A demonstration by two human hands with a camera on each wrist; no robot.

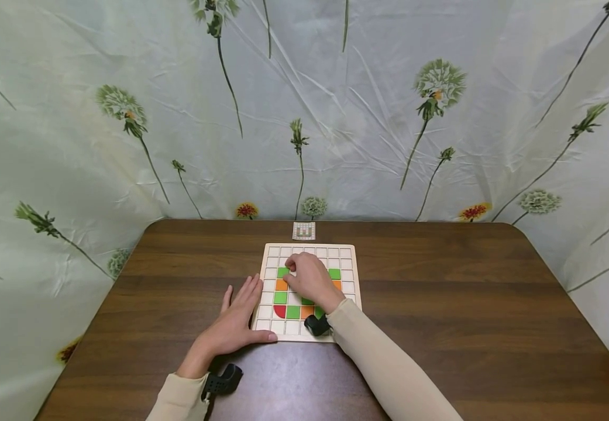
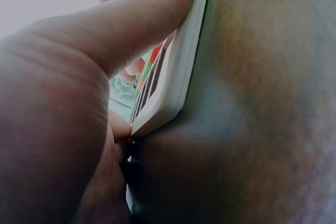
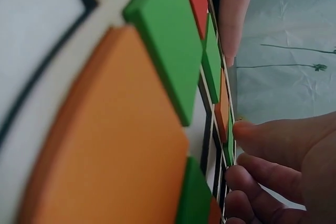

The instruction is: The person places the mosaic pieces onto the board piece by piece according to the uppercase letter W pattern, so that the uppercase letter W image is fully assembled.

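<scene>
A pale square board (image 1: 348,257) with a grid of white cells lies on the table. Green, orange and red tiles are set in it, including a quarter-round red tile (image 1: 279,311). My left hand (image 1: 233,324) rests at the board's near left corner, its fingers straight along the left edge and its thumb on the front edge. Over the board's upper part, my right hand (image 1: 312,280) bends its fingers and pinches a green tile (image 1: 283,272) by its side. The right wrist view shows thumb and forefinger at that tile's edge. My right hand hides part of the pattern.
A small patterned card (image 1: 303,231) lies behind the board near the table's far edge. The brown wooden table (image 1: 441,292) extends to both sides. A pale curtain (image 1: 362,117) printed with dandelions hangs behind it. Each wrist carries a black strap device (image 1: 223,380).
</scene>
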